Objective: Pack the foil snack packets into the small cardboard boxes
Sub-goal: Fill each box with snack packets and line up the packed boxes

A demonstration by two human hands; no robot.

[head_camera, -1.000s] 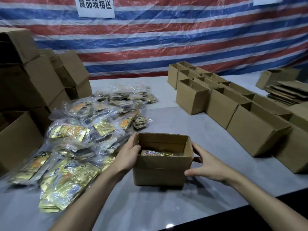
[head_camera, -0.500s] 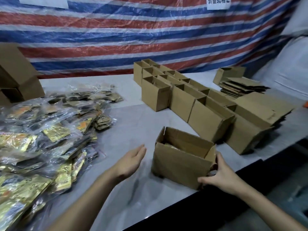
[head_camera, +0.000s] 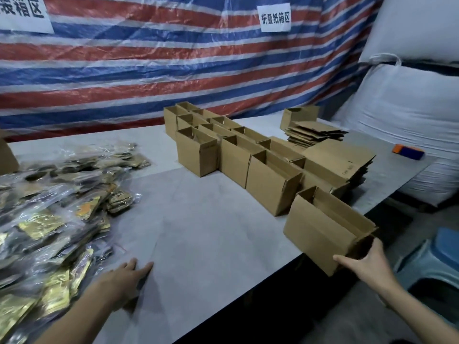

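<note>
A small open cardboard box (head_camera: 320,227) sits tilted at the table's right edge, partly past it. My right hand (head_camera: 365,266) grips its near right corner, thumb on the front face and fingers round the end. Its inside is hidden from here. My left hand (head_camera: 124,276) rests flat on the grey table (head_camera: 198,232), fingers straight, holding nothing. A heap of gold foil snack packets (head_camera: 47,219) in clear bags covers the table's left side. Several empty open boxes (head_camera: 248,155) stand in rows at the back right.
Flattened cardboard blanks (head_camera: 315,134) are stacked behind the rows, with a folded box (head_camera: 337,160) beside them. An orange and blue object (head_camera: 407,151) lies at the far right corner. A blue stool (head_camera: 437,259) stands below the right edge. White sacks (head_camera: 409,95) rise at right.
My right hand has carried the box from the table's middle to its right edge. My left hand let go of the box and now lies flat on the table. The view swung right.
</note>
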